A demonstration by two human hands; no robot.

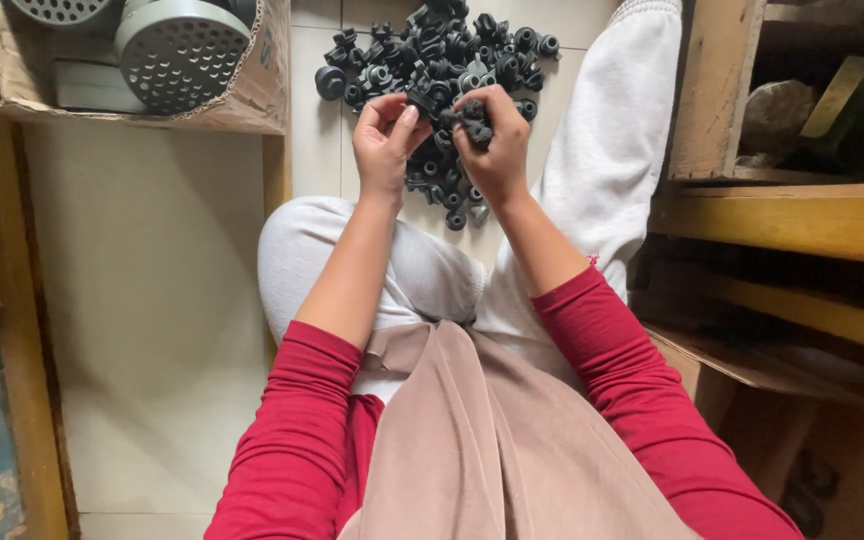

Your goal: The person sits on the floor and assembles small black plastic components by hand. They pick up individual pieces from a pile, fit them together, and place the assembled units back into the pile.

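A heap of small black plastic parts (442, 50) lies on the tiled floor between my legs. My left hand (384, 140) pinches one small black part (420, 100) between thumb and fingers at the near edge of the heap. My right hand (495, 140) is closed around a few black parts (472, 118), right beside the left hand. Both hands hover just above the pile. My forearms are bare, with red sleeves pushed up.
A cardboard box (242, 100) holding round grey perforated discs (180, 50) sits on a wooden shelf at top left. Wooden shelving (782, 210) stands at right, with another cardboard box (752, 370) below it. My white-trousered legs (612, 130) flank the pile.
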